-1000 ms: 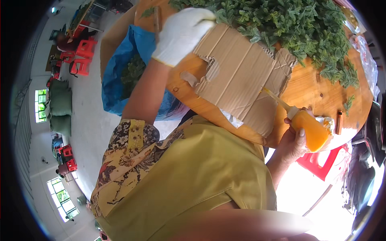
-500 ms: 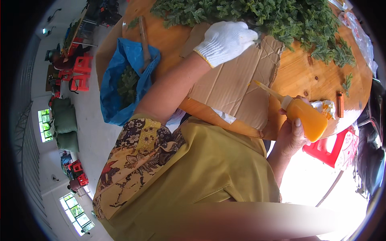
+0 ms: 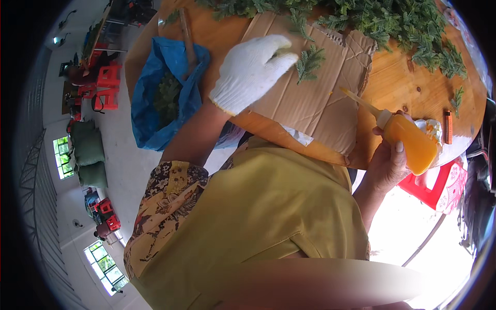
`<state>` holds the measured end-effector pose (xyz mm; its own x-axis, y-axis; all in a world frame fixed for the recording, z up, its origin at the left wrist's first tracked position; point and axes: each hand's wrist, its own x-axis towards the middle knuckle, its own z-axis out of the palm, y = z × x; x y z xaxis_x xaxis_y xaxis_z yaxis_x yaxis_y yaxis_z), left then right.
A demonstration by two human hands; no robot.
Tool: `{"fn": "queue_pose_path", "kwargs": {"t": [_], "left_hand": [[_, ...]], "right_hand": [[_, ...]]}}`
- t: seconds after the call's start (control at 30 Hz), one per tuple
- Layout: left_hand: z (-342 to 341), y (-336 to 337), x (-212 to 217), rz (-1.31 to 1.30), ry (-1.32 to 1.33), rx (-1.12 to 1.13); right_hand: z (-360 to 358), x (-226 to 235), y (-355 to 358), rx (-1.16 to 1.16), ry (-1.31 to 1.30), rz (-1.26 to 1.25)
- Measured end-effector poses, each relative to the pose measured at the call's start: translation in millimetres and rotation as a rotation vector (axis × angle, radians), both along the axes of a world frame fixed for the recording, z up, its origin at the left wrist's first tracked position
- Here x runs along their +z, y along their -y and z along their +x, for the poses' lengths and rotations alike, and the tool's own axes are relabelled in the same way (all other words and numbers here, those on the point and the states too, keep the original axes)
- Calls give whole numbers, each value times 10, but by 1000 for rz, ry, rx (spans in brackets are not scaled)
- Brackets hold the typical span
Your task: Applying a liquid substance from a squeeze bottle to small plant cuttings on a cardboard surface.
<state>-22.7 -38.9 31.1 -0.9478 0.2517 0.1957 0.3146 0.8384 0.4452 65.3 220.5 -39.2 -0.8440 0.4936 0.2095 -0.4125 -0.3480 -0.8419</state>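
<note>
In a white knitted glove, my left hand (image 3: 253, 70) is over the cardboard sheet (image 3: 294, 101), thumb and forefinger apart. A small green artificial fir sprig (image 3: 310, 63) lies right at the thumb tip; whether they touch I cannot tell. My bare right hand (image 3: 388, 163) is wrapped round a squeeze bottle (image 3: 411, 144) of orange-yellow stuff. The bottle tilts, and its long thin nozzle (image 3: 357, 98) points up and left over the cardboard's right part.
Green fir foliage (image 3: 382, 26) is heaped across the table's (image 3: 413, 95) far side. At left are a blue bag (image 3: 142, 116) with greenery inside and a wooden-handled tool (image 3: 187, 39). An orange stick-like piece (image 3: 448, 127) lies at right, above a red stool (image 3: 429, 183).
My left hand has drawn back leftward from the foliage heap and its fingers have parted. A single sprig now shows on the cardboard. My right hand keeps hold of the bottle.
</note>
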Motion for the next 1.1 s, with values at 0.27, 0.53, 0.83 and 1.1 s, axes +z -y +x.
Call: {"fn": "queue_pose_path", "kwargs": {"t": [0.27,0.53,0.83,1.1], "left_hand": [[-110,-220,-211,-71,219,-115],[0,-186,46,390,384,-20],[40,-184,-279,1333,681,84],[174,-374,-180,1241,501,113]], "right_hand": [[22,42,10,12,-25,-6],[18,11,-82,7,-57,-51],[31,74,-32,3,-52,-19],[14,357,103,-47,-109,90]]}}
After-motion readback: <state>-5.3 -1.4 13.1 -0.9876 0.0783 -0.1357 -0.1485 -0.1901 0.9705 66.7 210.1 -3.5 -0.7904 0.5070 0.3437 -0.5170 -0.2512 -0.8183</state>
